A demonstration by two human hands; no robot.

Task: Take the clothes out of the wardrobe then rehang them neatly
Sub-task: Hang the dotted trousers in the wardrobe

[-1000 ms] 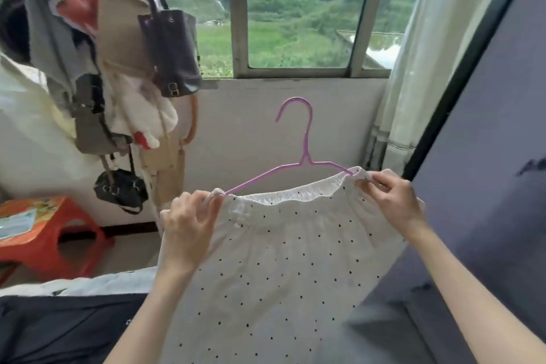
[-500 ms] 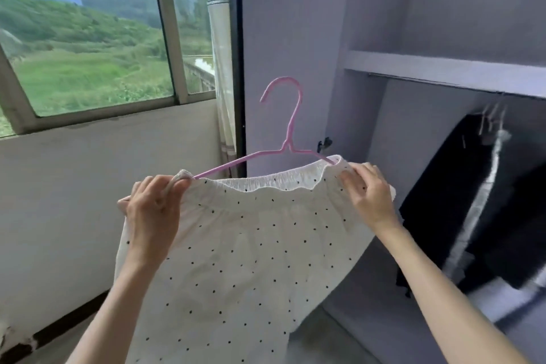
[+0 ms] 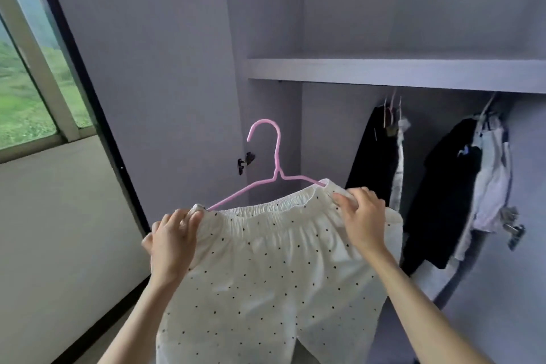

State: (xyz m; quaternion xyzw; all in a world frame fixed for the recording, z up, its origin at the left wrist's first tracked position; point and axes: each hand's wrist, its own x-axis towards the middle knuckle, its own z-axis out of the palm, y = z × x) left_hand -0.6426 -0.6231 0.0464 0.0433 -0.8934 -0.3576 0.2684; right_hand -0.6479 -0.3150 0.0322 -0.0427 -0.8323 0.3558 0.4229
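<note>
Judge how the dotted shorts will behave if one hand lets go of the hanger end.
The shorts are probably floppy: the cloth sags and folds below the waistband. They look light, since the thin pink hanger shows no bend. With only the left hand or right hand gripping, the hanger would likely tilt and the waistband might slide off.

A home bedroom, by the look of it: built-in lilac wardrobe [image 3: 165,68] standing open, a shelf [image 3: 396,74] across its upper part, dark and white garments [image 3: 461,186] hanging on hangers beneath the shelf. Beside the wardrobe's left edge, a plain wall and a window [image 3: 26,91] facing green hillside.
</note>
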